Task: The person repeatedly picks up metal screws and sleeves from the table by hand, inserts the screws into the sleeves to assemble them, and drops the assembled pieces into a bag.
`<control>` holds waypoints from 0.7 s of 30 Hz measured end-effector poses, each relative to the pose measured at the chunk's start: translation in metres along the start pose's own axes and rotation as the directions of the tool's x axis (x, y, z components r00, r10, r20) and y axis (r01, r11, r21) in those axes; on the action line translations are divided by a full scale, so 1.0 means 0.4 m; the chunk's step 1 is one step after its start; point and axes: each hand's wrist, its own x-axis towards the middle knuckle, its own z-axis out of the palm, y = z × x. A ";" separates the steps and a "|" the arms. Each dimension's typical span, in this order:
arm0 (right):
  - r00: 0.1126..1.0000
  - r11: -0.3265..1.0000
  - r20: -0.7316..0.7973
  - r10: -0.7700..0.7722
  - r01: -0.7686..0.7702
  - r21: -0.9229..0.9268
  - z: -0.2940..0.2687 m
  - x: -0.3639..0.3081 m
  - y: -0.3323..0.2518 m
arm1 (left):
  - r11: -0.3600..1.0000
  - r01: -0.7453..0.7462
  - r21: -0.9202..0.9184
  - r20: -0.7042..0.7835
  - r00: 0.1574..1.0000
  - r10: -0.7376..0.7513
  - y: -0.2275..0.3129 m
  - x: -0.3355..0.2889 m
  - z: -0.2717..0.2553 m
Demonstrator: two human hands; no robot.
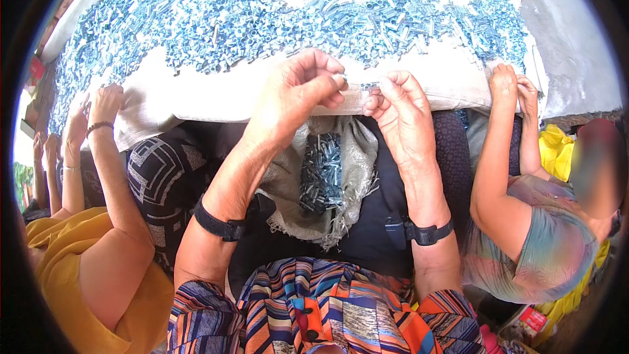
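My left hand (293, 94) is raised over the near edge of the cloth-covered table, thumb and forefinger pinched together. A tiny dark bit shows at its fingertips, too small to name. Facing it, my right hand (407, 118) pinches a small clear-blue tube piece (370, 85) between thumb and fingers. A short gap separates the two hands. Beyond them, a wide layer of loose blue and clear tube pieces (223, 26) covers much of the white cloth (216, 92). Below my hands, a woven sack (357, 187) lies open on my lap, with many similar pieces (321, 174) inside.
At my left sits a person in a mustard top (124, 282), hands at the table edge. Another person in a multicoloured shirt (544, 249) works close on my right. Farther left, more hands (49, 147) reach the table. Yellow bags (555, 151) lie at the right.
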 end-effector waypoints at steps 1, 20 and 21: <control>1.000 1.000 -0.001 0.006 -0.005 0.013 0.010 -0.007 0.006 | 1.000 0.002 -0.031 0.004 1.000 -0.002 -0.003 -0.011 0.004; 0.874 0.858 0.303 0.380 -0.456 0.238 0.048 -0.099 0.070 | 0.979 0.181 -0.093 0.376 0.917 -0.134 -0.013 -0.120 -0.056; 0.862 0.856 0.328 0.387 -0.468 0.219 0.043 -0.103 0.071 | 0.963 0.245 -0.116 0.378 0.907 -0.185 -0.008 -0.126 -0.054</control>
